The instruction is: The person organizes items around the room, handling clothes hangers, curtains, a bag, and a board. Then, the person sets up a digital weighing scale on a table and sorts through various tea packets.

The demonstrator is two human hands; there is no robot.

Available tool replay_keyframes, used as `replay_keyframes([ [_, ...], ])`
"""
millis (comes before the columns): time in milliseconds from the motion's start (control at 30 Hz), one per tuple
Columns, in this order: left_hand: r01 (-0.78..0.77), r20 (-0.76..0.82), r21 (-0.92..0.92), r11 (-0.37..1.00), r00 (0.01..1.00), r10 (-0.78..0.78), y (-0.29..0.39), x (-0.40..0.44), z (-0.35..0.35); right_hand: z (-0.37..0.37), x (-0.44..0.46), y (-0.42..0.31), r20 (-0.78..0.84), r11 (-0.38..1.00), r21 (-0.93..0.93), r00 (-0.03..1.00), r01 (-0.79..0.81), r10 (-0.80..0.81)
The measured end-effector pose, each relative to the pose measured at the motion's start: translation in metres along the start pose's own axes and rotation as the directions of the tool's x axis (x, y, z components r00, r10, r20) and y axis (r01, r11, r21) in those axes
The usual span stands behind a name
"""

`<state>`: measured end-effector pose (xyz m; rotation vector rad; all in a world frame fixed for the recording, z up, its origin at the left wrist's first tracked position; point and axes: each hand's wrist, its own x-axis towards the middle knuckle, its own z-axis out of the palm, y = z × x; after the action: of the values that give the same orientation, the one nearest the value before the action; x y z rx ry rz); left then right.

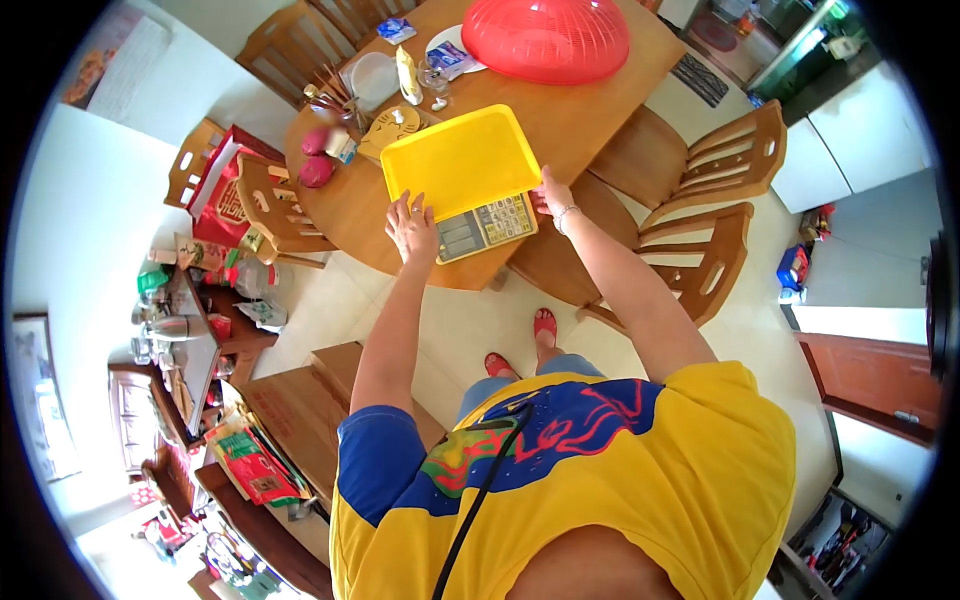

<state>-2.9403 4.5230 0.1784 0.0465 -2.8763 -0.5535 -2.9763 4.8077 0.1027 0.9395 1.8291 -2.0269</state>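
Observation:
A yellow weighing pan (460, 160) sits over a price-computing scale (480, 230) near the rounded end of the wooden table. The scale's keypad and grey display strip show below the pan's near edge; the rest is hidden. At the pan's near left corner is my left hand (412, 230), its fingers bent over the edge and the thumb side partly hidden. My right hand (552, 195), with a bracelet at the wrist, grips the near right corner between thumb and fingers. Just behind the pan lies a tan cat-faced item (392, 128).
A large red mesh food cover (545, 38) stands on the far part of the table (575, 115). Pink round fruits (317, 172), a clear glass (433, 78) and snack packets (447, 60) lie left of it. Wooden chairs (690, 250) press close on the right.

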Motion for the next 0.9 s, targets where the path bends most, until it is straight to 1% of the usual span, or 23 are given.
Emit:
replay_keyframes([
  [33,-0.079,-0.014,0.018,0.997,0.997,0.079,0.001,-0.006,-0.001,-0.001,-0.001,0.008,0.028,0.999,0.000,0.999,-0.036,0.036],
  [67,-0.154,-0.028,0.038,0.987,0.988,0.155,0.003,-0.013,-0.003,0.000,-0.002,0.015,0.015,0.999,0.001,0.999,-0.036,0.036],
  [133,-0.187,-0.052,0.015,0.982,0.981,0.188,-0.005,-0.029,0.003,0.007,-0.004,0.028,0.075,0.995,0.078,0.996,-0.061,0.055],
  [200,-0.215,-0.080,-0.005,0.977,0.973,0.214,-0.009,-0.046,0.005,0.010,-0.002,0.041,0.075,0.993,0.101,0.996,-0.064,0.057],
  [267,-0.026,-0.209,-0.259,0.965,0.977,-0.030,-0.009,-0.065,0.003,0.012,0.010,0.058,-0.007,0.993,0.093,0.998,0.066,-0.066],
  [300,0.007,-0.205,-0.301,0.953,0.976,-0.071,-0.017,-0.072,0.008,0.013,0.007,0.056,-0.008,0.994,0.092,0.998,0.066,-0.066],
  [333,0.007,-0.203,-0.302,0.953,0.977,-0.072,-0.024,-0.078,0.015,0.012,0.001,0.052,0.009,0.990,0.123,0.998,0.064,-0.065],
  [400,0.175,-0.213,-0.376,0.910,0.939,-0.269,-0.035,-0.086,0.030,0.012,-0.006,0.047,0.021,0.986,0.156,0.998,0.061,-0.065],
  [433,0.175,-0.210,-0.377,0.909,0.940,-0.268,-0.040,-0.087,0.036,0.011,-0.006,0.045,0.030,0.984,0.176,0.999,0.035,-0.041],
  [467,0.302,0.055,-0.540,0.786,0.944,-0.325,-0.045,-0.084,0.043,0.010,-0.006,0.043,0.039,0.980,0.196,0.999,0.010,-0.018],
  [500,0.449,0.320,-0.639,0.625,0.894,-0.315,-0.050,-0.081,0.050,0.010,-0.005,0.043,0.036,0.980,0.196,0.999,0.010,-0.017],
  [533,0.449,0.323,-0.639,0.624,0.894,-0.312,-0.053,-0.075,0.056,0.010,-0.004,0.044,0.039,0.984,0.176,0.999,0.013,-0.020],
  [600,0.626,0.511,-0.713,0.316,0.772,-0.377,-0.055,-0.062,0.062,0.009,-0.005,0.042,0.038,0.987,0.157,0.999,0.013,-0.019],
  [633,0.629,0.515,-0.709,0.318,0.770,-0.376,-0.056,-0.059,0.059,0.009,-0.007,0.041,0.053,0.987,0.162,0.999,0.002,-0.011],
  [700,0.679,0.596,-0.696,0.232,0.727,-0.340,-0.059,-0.053,0.052,0.009,-0.005,0.041,0.069,0.985,0.171,0.998,-0.009,-0.003],
  [833,0.708,0.639,-0.675,0.209,0.702,-0.315,-0.063,-0.048,0.048,0.007,0.000,0.042,0.059,0.989,0.143,0.998,-0.038,0.030],
  [900,0.717,0.675,-0.671,0.187,0.696,-0.245,-0.065,-0.044,0.046,0.008,0.001,0.040,0.059,0.992,0.121,0.998,-0.045,0.038],
])
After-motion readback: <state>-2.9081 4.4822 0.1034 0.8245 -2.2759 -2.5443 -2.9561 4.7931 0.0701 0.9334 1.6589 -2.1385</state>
